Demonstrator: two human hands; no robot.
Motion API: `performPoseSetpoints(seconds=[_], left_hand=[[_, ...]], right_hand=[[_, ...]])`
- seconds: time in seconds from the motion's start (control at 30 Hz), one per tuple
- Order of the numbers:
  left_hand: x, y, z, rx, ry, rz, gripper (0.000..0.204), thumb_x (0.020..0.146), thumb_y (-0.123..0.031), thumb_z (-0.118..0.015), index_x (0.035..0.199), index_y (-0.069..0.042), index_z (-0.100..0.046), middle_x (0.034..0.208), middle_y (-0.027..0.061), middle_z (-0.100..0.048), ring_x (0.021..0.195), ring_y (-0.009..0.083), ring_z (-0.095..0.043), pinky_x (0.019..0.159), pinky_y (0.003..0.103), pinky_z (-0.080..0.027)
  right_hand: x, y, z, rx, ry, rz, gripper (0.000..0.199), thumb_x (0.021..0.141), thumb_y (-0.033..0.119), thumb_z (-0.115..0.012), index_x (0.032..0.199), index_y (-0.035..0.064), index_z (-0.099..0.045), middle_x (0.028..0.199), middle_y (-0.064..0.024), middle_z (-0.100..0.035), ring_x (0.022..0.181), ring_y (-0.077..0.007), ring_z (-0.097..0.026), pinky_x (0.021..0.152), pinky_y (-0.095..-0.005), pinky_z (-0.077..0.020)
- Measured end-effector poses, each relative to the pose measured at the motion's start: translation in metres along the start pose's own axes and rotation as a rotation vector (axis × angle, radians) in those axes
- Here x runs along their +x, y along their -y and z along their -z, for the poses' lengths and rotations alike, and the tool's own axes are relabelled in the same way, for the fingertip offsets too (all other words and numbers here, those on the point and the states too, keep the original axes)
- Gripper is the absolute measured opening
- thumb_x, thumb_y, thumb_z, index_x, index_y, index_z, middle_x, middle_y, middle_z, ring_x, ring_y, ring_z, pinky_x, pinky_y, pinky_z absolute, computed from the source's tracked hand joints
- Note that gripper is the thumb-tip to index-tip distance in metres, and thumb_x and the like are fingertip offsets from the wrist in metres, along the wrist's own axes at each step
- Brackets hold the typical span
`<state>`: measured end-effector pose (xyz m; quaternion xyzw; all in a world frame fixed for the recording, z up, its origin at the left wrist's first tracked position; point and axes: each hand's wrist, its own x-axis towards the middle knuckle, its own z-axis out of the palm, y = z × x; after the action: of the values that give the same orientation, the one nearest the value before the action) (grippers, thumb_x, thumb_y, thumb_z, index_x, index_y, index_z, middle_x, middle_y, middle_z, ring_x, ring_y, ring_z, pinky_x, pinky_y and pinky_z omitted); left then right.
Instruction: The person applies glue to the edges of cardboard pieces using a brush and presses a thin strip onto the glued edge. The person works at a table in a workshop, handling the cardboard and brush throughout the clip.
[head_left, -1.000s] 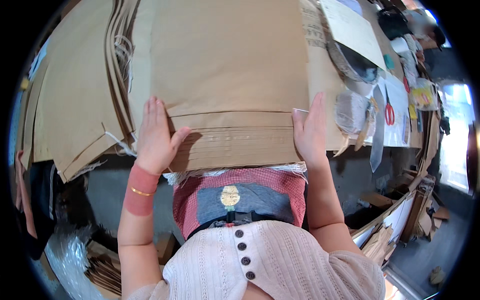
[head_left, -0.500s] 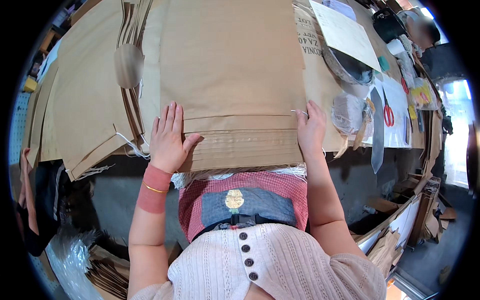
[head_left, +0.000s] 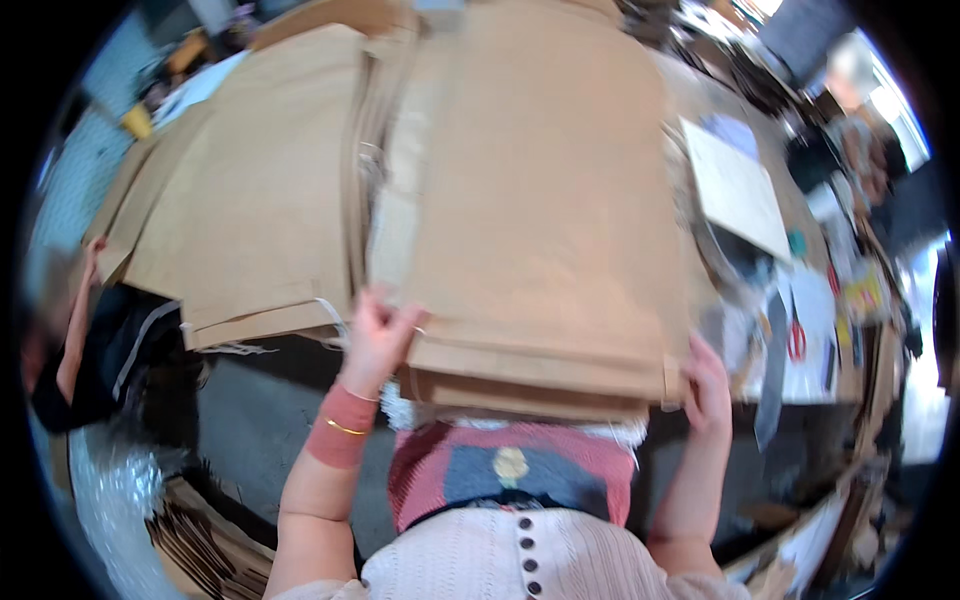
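Note:
A large brown paper bag (head_left: 545, 200) lies lengthwise in front of me, its folded near end raised a little above a stack of like bags (head_left: 530, 393). My left hand (head_left: 380, 338), with a pink wristband and thin gold bangle, pinches its near left corner between thumb and fingers. At the near right corner, my right hand (head_left: 708, 385) is closed on the bag's edge, its fingertips partly hidden and blurred. White strings (head_left: 332, 318) hang from a second pile of brown bags (head_left: 265, 190) to the left.
On the right lie a white board (head_left: 735, 185), red-handled scissors (head_left: 796, 340) and a long grey blade-like strip (head_left: 772, 375) over the table edge. A co-worker's hand (head_left: 95, 258) touches the far-left bags. Clear plastic wrap (head_left: 120, 520) and cardboard (head_left: 215, 545) are below left.
My hands have gone from resting on the stack to gripping the top bag's near corners. Its near end has lifted and covers the stepped folds. The view has shifted.

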<state>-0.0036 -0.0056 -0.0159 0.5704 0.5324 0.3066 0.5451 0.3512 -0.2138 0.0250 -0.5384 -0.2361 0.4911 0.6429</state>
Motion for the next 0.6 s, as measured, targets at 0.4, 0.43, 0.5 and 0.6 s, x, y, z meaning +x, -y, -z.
performPoseSetpoints(seconds=[0.4, 0.43, 0.5, 0.6], left_hand=[[-0.034, 0.019, 0.16, 0.69, -0.806, -0.686, 0.019, 0.091, -0.011, -0.054, 0.076, 0.0, -0.054, 0.067, 0.0177, -0.052, 0.06, 0.0342, -0.051, 0.054, 0.041, -0.04], [-0.024, 0.017, 0.185, 0.602, -0.846, -0.515, 0.022, 0.093, -0.014, -0.052, 0.079, 0.002, -0.054, 0.072, 0.0212, -0.055, 0.064, 0.0357, -0.054, 0.057, 0.041, -0.042], [0.008, 0.02, 0.255, 0.642, -0.911, -0.583, 0.026, 0.094, -0.02, -0.049, 0.083, 0.003, -0.054, 0.077, 0.0238, -0.057, 0.069, 0.0382, -0.055, 0.06, 0.04, -0.043], [0.05, 0.047, 0.371, 0.718, -1.004, -0.454, 0.029, 0.092, -0.027, -0.052, 0.09, 0.001, -0.057, 0.08, 0.0221, -0.06, 0.075, 0.0388, -0.058, 0.067, 0.041, -0.046]], right_hand=[[0.082, -0.092, -0.17, -0.658, 0.219, 0.428, 0.041, 0.094, 0.009, -0.044, 0.131, -0.0089, -0.04, 0.128, -0.019, -0.052, 0.123, -0.0236, -0.046, 0.102, -0.032, -0.0346], [0.099, -0.104, -0.196, -0.584, 0.315, 0.35, 0.046, 0.094, 0.006, -0.044, 0.136, -0.01, -0.032, 0.134, -0.0188, -0.046, 0.128, -0.0231, -0.04, 0.106, -0.0313, -0.0298], [0.127, -0.114, -0.263, -0.305, 0.537, 0.223, 0.045, 0.092, 0.001, -0.042, 0.135, -0.0057, -0.033, 0.123, -0.0172, -0.055, 0.117, -0.0215, -0.05, 0.098, -0.0323, -0.0388], [0.159, -0.157, -0.347, -0.274, 0.513, 0.151, 0.047, 0.088, 0.001, -0.045, 0.134, -0.0026, -0.035, 0.105, -0.0156, -0.063, 0.096, -0.0202, -0.06, 0.083, -0.0313, -0.0474]])
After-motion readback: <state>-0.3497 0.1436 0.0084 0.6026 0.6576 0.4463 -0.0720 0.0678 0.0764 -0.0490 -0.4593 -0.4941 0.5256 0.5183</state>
